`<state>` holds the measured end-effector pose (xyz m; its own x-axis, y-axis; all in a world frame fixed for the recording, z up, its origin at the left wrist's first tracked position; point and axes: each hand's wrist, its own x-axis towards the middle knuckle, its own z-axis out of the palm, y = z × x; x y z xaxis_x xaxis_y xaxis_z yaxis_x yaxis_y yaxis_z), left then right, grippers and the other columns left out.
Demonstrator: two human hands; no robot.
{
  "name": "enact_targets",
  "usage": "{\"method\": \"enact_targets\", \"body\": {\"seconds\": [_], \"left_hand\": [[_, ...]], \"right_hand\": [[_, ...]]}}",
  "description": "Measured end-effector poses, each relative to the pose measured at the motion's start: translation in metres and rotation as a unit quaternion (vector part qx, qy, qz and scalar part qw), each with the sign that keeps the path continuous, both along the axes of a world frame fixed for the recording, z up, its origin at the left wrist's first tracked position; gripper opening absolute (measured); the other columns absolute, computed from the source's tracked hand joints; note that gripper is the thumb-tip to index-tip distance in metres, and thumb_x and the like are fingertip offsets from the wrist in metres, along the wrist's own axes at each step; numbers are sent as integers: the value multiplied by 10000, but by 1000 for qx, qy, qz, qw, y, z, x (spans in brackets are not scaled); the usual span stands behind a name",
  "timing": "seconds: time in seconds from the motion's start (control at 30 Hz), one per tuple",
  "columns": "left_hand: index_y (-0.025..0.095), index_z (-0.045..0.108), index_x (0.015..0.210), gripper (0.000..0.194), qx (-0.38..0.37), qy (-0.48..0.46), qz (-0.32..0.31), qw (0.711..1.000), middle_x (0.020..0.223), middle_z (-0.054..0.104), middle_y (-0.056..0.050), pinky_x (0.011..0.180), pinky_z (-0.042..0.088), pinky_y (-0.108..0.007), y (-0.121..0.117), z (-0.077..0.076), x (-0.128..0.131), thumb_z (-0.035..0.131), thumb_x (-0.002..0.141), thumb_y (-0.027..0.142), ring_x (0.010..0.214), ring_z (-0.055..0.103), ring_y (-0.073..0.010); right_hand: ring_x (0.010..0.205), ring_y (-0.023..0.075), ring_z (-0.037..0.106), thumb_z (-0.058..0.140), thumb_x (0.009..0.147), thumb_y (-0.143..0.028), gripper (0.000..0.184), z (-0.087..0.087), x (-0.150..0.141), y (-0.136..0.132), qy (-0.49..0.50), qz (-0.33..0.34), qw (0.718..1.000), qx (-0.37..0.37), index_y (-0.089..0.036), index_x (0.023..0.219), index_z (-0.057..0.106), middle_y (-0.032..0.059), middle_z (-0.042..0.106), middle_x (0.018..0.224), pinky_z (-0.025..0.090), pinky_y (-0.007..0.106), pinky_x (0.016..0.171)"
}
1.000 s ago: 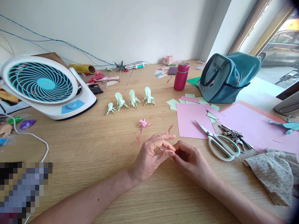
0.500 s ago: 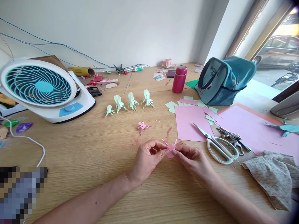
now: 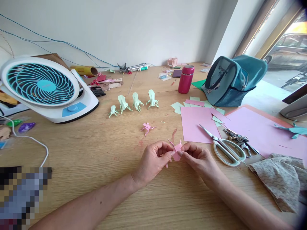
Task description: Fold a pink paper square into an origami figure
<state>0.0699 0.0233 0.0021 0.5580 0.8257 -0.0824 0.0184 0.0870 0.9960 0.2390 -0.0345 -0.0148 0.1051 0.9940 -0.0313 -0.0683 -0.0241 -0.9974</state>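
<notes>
head view: everything below is seen from the head camera.
pink folded piece [image 3: 177,156]: between the two hands, nearest the person, in front of the small pink figure [image 3: 146,127]; thin prongs [image 3: 170,142] rise from its upper end, and its flat, angular body narrows below.
left hand [image 3: 152,163]: thumb and forefinger together, clamped on the piece's left edge; a bit of pink shows under this hand, too small to read.
right hand [image 3: 201,159]: thumb and forefinger closed on the right edge, thumb lying over the front face; the other fingers curl behind.
handling: a light pinch from both sides should suit best; pressing near a crease, with one hand steadying while the other shapes, would likely keep the paper from tearing.
prongs: these look the easiest part to crush, so fingertips are better kept low on the body.
small pink figure: thin paper, splayed crooked legs, matte facets.
pale green figures [image 3: 122,103]: four in a row beyond it, humped backs with sharp ridges over spindly legs.
pink sheet [image 3: 195,123]: smooth and flat, crisp straight edges, scissors [image 3: 229,151] lying partly over its corner, blades slim, handles white loops.
cloth [image 3: 279,182]: soft, rumpled, faintly patterned.
table [image 3: 96,153]: wood-grained, with reddish smears near the small pink figure.
</notes>
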Motion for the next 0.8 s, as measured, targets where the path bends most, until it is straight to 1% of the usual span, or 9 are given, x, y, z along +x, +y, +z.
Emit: {"method": "enact_targets", "body": {"seconds": [0.1,0.17,0.23,0.3,0.43,0.6,0.67,0.73,0.8], "left_hand": [[141,634,843,298,-21,-2,-2,1000,772,694,-36,462,487,-181,-1,3,0,771,795,402,697,649,-142],[136,631,834,310,-33,2,-9,999,764,704,-51,474,503,-191,-2,6,1,769,793,410,731,667,-164],[127,645,834,309,-40,-1,-16,999,745,697,-54,470,487,-191,-2,7,1,747,810,418,699,644,-152],[127,656,857,300,-49,-4,-12,999,731,676,-40,453,438,-180,-1,7,1,732,820,415,643,588,-121],[140,657,837,247,-61,-11,35,997,720,607,4,446,309,-168,0,8,0,727,812,376,564,430,-62],[136,629,753,239,-64,-41,60,995,697,551,23,468,275,-187,-2,14,1,724,793,351,553,362,-50],[137,609,741,255,-86,-47,63,993,684,531,29,469,269,-185,-3,15,1,727,785,359,554,355,-51],[137,606,736,265,-101,-58,70,991,678,510,33,464,268,-179,-4,16,1,733,778,366,555,347,-51],[139,611,739,261,-103,-71,79,989,677,508,31,457,283,-173,-5,15,2,743,771,361,560,362,-54]], "right_hand": [[705,171,659,786,759,-541,371,0,-1,1,15,12,1000,1,-189,752,670,44,734,745,523,304,681],[707,172,661,795,746,-543,375,0,-2,1,24,15,1000,3,-190,758,670,43,736,743,523,306,681],[696,171,658,797,741,-550,384,0,-3,1,26,13,1000,3,-191,784,669,39,732,743,522,308,670],[669,161,640,790,747,-556,389,-1,-3,1,20,8,1000,-2,-191,809,668,32,718,741,506,295,632],[649,134,568,790,759,-533,374,-3,-5,-1,10,-2,1000,-14,-191,850,667,15,674,752,418,254,556],[574,98,434,815,747,-487,346,-3,-7,-5,-12,42,998,-50,-173,765,671,-27,569,657,310,248,518],[596,105,451,817,755,-464,314,-4,-8,-6,-8,51,998,-41,-180,788,689,-21,587,682,325,253,535],[683,130,535,839,739,-441,303,-5,-9,-5,19,42,999,-27,-197,855,703,2,653,779,398,258,600],[768,161,602,859,713,-446,337,-6,-10,-4,55,26,998,-24,-210,899,705,25,696,847,461,276,670]]}}
